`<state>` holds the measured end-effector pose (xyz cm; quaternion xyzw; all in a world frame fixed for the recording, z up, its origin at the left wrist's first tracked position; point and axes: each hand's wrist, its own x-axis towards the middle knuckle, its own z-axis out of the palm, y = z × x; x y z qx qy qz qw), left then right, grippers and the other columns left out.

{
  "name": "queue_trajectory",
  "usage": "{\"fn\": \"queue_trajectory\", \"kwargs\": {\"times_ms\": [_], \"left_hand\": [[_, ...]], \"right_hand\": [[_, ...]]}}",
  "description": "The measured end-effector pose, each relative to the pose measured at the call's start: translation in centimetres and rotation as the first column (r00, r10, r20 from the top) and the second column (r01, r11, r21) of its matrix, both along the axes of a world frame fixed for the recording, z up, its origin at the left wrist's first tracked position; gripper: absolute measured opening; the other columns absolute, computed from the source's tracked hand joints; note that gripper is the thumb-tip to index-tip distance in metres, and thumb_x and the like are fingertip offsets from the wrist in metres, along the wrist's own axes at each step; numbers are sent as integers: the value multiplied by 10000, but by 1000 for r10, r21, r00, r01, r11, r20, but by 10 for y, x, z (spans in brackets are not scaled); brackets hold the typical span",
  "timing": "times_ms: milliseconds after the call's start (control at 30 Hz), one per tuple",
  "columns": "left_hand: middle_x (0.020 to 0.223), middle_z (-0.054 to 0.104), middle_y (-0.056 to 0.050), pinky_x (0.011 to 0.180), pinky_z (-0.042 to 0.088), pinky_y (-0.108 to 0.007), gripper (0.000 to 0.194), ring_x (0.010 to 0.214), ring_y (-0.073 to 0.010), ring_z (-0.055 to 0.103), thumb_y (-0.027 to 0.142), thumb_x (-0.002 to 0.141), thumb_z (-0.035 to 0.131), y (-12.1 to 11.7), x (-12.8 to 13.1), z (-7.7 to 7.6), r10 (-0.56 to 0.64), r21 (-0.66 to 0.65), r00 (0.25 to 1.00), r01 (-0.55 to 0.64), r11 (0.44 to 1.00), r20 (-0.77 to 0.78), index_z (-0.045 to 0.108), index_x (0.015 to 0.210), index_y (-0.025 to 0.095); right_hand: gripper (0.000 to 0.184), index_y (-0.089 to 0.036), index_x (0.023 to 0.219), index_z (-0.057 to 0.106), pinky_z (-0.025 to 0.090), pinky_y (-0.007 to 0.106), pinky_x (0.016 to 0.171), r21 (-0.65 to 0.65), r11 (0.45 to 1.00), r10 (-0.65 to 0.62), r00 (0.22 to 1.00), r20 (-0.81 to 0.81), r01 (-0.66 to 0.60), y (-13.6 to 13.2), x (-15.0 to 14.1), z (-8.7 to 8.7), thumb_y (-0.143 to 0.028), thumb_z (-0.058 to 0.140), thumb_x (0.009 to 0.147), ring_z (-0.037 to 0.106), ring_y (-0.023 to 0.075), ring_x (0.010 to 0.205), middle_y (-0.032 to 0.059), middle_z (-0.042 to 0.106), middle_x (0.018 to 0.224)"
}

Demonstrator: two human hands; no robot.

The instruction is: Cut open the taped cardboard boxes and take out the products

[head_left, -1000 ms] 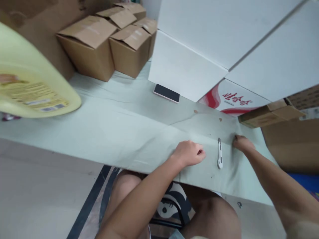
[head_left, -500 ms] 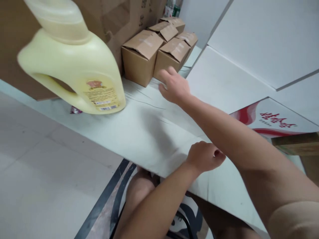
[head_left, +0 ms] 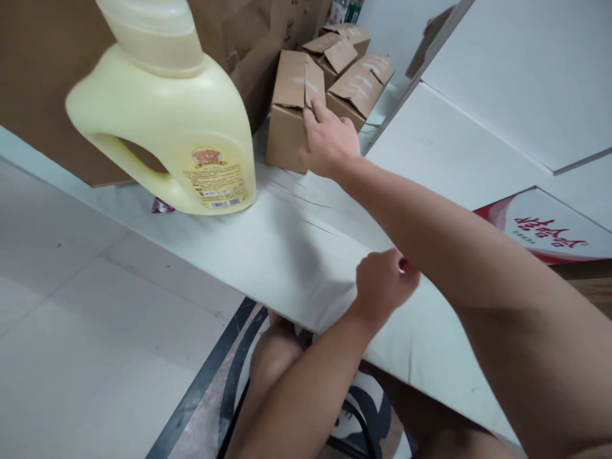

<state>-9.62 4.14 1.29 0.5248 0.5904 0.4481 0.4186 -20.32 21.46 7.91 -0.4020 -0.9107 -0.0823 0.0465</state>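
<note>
My right hand (head_left: 332,137) reaches to the near brown cardboard box (head_left: 287,137). Its fingers are apart, with fingertips against the box's right side and lid edge, and they do not wrap round it. My left hand (head_left: 385,280) is curled into a fist above the pale table, just below my right forearm. A small gap shows through its curled fingers, with nothing visible in them. More small taped boxes (head_left: 361,83) stand behind and to the right of the near one. Left of them stands a large pale-yellow jug (head_left: 167,127) with a label and handle.
A big cardboard carton (head_left: 38,76) stands behind the jug. A small purple wrapper (head_left: 161,206) lies near the front edge of the table (head_left: 268,255). Bottles (head_left: 345,11) stand at the back. White panels (head_left: 526,70) and a red-and-white carton (head_left: 540,226) are at the right.
My right hand has moved onto the near box, and that box now sits at a different angle. My left fist has risen slightly. The whole view has shifted a little.
</note>
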Motion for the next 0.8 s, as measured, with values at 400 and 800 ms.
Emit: {"fn": "queue_trajectory", "kwargs": {"times_ms": [400, 800], "left_hand": [[1009, 611, -107, 926, 431, -420, 229, 984, -256, 573, 403, 920, 508, 11, -43, -9, 709, 667, 677, -623, 409, 199, 540, 1021, 200], [696, 548, 0, 631, 412, -301, 237, 669, -158, 509, 425, 856, 601, 32, 1, -11, 108, 496, 988, -151, 855, 114, 548, 753, 219]], "right_hand": [[264, -240, 1134, 656, 539, 471, 1022, 273, 959, 175, 913, -368, -74, -140, 292, -39, -226, 573, 884, 624, 290, 1296, 136, 615, 1422], [575, -104, 1317, 618, 414, 578, 1138, -238, 562, -823, 507, -258, 792, -244, 448, -138, -443, 495, 868, 440, 403, 1425, 262, 504, 1442]]}}
